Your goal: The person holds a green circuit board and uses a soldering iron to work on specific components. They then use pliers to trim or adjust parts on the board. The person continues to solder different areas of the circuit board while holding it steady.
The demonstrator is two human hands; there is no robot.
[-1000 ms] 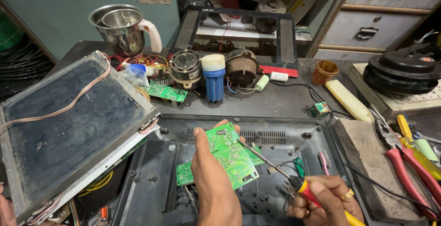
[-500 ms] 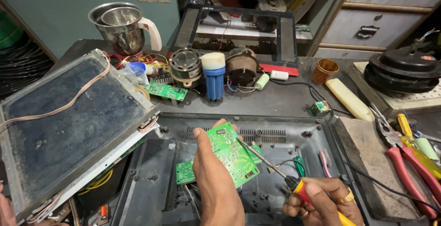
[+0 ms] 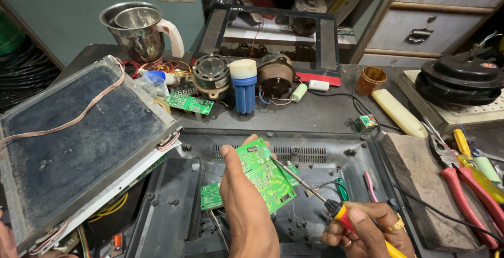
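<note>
Head view — we see green circuit board (image 3: 260,176) held tilted over open black casing (image 3: 173,211), near front edge of workbench (image 3: 320,113). Left hand (image 3: 244,200) grips board by its edge. Right hand (image 3: 367,229) closed around soldering iron (image 3: 315,195), tip touching board's upper right part. Dusty panel (image 3: 79,142) leans at left edge; red pliers (image 3: 464,184) lie at right edge.

Both forearms are bare with no sleeves in view, the left hand (image 3: 244,195) wears nothing on its fingers or wrist, and the right hand (image 3: 367,232) carries 1 gold-coloured ring on a finger.
</note>
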